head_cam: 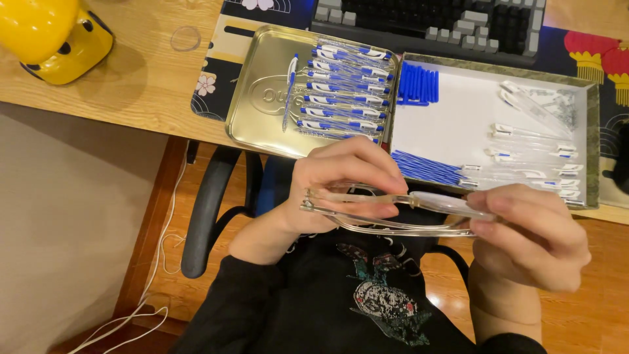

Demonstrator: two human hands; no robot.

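Observation:
My left hand [337, 183] pinches several clear plastic pen barrels [386, 213] at their left ends, held level above my lap. My right hand [531, 233] grips the right end of one clear barrel from the same bunch. Just beyond my hands, on the desk edge, a gold tin lid [259, 98] carries a stack of assembled white-and-blue pens [347, 85], with one pen lying apart on its left. Beside it, a white-lined box [452, 111] holds blue refills [416, 84], more blue refills at its near edge, and clear pen parts [534, 147] on the right.
A dark keyboard [426, 19] lies behind the tin and box on a patterned desk mat. A yellow object [52, 33] stands at the desk's far left, near a clear ring. A black chair arm [209, 210] and white cables are below the desk.

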